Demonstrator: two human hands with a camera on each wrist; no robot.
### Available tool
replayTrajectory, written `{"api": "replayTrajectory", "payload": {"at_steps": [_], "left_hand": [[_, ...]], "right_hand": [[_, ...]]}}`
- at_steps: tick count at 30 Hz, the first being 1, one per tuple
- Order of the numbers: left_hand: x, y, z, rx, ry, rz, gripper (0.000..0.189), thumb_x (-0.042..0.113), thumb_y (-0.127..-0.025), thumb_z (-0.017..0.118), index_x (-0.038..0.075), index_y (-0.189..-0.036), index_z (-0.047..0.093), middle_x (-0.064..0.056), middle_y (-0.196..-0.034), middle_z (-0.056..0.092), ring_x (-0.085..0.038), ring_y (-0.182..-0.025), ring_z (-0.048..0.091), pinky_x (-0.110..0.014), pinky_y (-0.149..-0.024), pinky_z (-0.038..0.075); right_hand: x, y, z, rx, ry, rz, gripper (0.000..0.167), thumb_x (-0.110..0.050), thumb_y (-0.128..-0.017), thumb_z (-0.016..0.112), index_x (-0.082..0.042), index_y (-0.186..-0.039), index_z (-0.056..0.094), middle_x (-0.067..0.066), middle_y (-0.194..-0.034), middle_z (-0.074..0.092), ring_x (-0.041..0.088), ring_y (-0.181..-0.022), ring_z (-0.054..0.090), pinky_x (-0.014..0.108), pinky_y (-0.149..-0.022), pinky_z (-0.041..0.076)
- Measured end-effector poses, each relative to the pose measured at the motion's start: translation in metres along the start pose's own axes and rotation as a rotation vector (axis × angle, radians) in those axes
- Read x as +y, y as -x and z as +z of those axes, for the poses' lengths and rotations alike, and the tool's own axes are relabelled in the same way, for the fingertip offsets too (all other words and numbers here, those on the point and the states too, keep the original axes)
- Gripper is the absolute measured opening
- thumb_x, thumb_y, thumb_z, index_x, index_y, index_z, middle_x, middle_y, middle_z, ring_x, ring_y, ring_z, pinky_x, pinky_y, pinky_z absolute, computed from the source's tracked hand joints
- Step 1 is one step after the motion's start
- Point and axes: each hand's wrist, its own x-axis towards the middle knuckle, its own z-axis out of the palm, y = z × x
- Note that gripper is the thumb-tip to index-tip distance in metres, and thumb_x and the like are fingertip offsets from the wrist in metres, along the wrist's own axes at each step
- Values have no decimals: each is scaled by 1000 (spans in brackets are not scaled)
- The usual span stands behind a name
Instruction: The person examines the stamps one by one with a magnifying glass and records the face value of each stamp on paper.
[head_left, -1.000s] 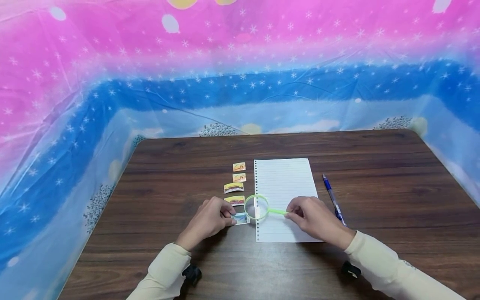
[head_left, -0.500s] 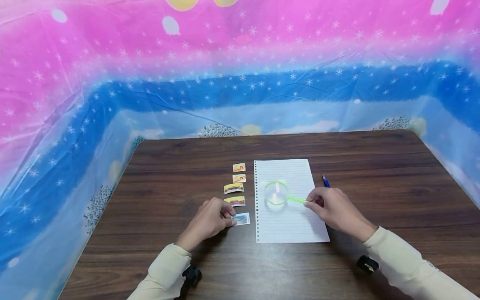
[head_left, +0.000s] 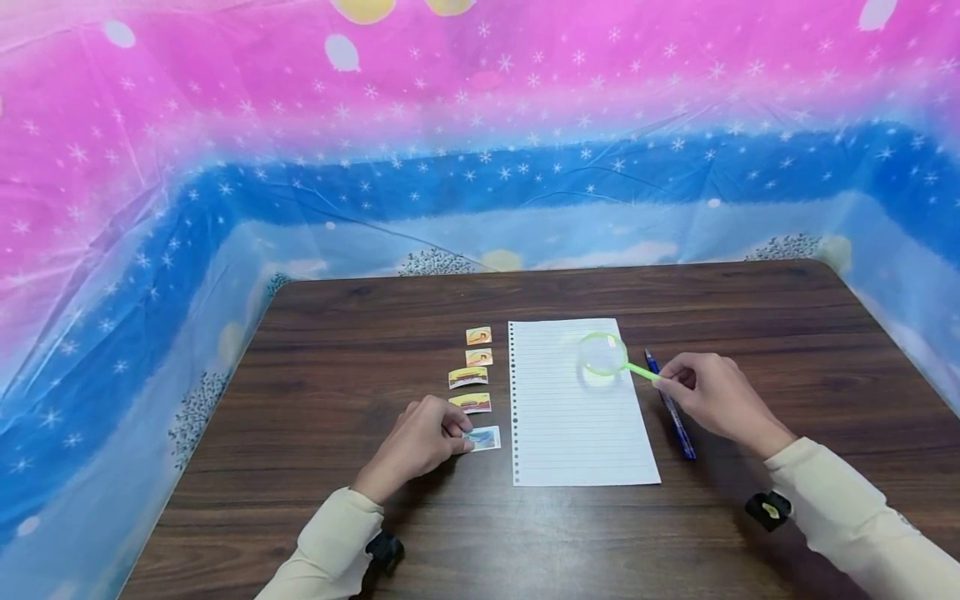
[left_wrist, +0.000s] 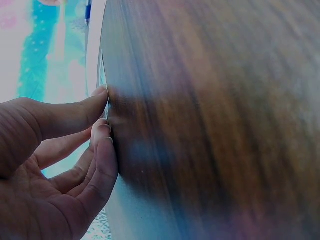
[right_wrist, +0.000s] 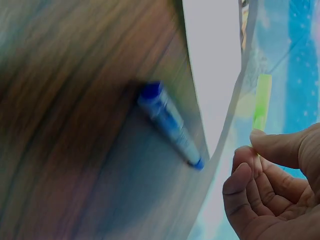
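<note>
My right hand (head_left: 716, 398) pinches the green handle of a magnifying glass (head_left: 636, 367) between thumb and fingers. Its round lens hangs over the upper right part of a lined sheet of paper (head_left: 577, 433). In the right wrist view a stretch of the green handle (right_wrist: 262, 102) sticks up from the fingertips. My left hand (head_left: 420, 440) holds the left edge of a blue stamp (head_left: 483, 437) on the table, thumb at the near side and fingers at the far side. In the left wrist view the thumb (left_wrist: 75, 116) and fingers meet at the stamp's edge, seen almost edge-on.
Two yellow stamps with red buildings, one (head_left: 470, 403) nearer and one (head_left: 468, 377) behind, lie in a column with two small orange stamps (head_left: 478, 336). A blue pen (head_left: 675, 417) lies right of the paper, beneath the right hand. Patterned cloth (head_left: 480, 167) surrounds the table.
My right hand has drawn the magnifying glass right and away from me, from beside the blue stamp to over the paper's upper right. The left hand has stayed on the stamp.
</note>
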Motion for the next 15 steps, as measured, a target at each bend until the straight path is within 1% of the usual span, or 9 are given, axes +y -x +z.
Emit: {"api": "replayTrajectory", "payload": {"at_steps": [5, 15], "left_hand": [[0, 0, 0, -3, 0, 1, 10, 10, -82, 85, 12, -85, 76, 7, -73, 64, -8, -69, 57, -31, -68, 50], [-1, 0, 0, -4, 9, 4, 10, 10, -82, 85, 11, -84, 76, 7, -73, 63, -9, -69, 56, -31, -67, 50]], "right_hand": [[18, -2, -7, 22, 14, 53, 12, -12, -96, 70, 0, -96, 73, 6, -82, 70, 17, -64, 51, 30, -53, 41], [50, -2, -16, 68, 61, 106, 14, -10, -95, 72, 4, -96, 73, 12, -85, 71, 18, -67, 58, 34, -58, 44]]}}
